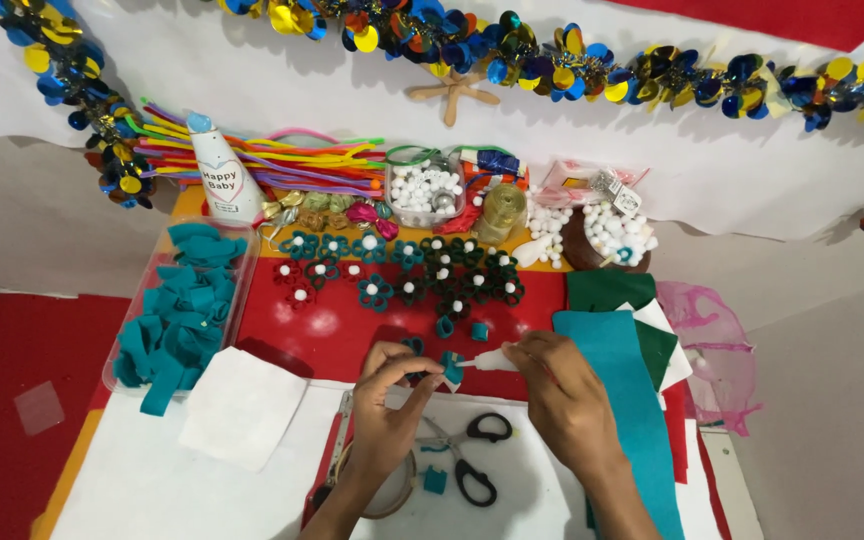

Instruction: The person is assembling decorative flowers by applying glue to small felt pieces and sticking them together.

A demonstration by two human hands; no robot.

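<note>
A red felt-covered table (pixel 292 330) lies under a shiny garland. The left hand (pixel 392 385) pinches a small teal felt loop (pixel 451 367), while the right hand (pixel 562 385) grips a white glue tube (pixel 490 361) (long axis level), nozzle touching the loop from the right.

Teal felt strips (pixel 174 325) are filling a clear tray; black-handled scissors (pixel 472 455) are lying on white paper (pixel 152 490); red tabletop (pixel 337 325) is showing.
</note>
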